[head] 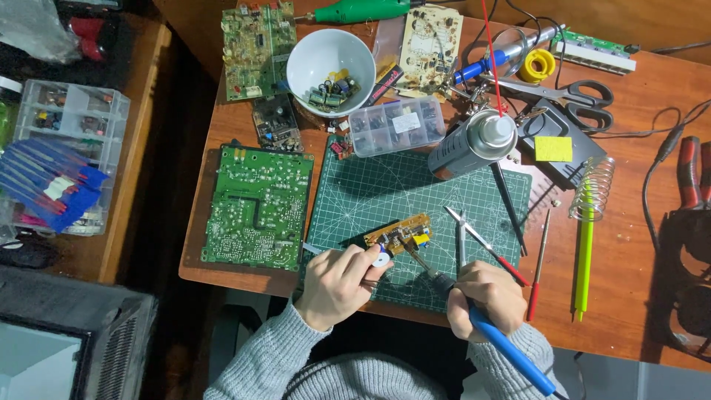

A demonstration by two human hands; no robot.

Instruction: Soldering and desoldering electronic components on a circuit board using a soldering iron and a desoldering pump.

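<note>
1. Your right hand (485,296) has its fingers clamped on the blue soldering iron (481,318); tip on the small circuit board (398,234), mid-mat.
2. Left hand (337,285) fingers pinch the solder spool (381,259); feed steadily.

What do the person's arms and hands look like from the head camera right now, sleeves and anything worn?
Both arms are covered by a light grey ribbed knit sweater, its cuffs ending at the wrists. The left hand and right hand are bare: no gloves, and no rings, watch or wrist strap that I can make out.
</note>
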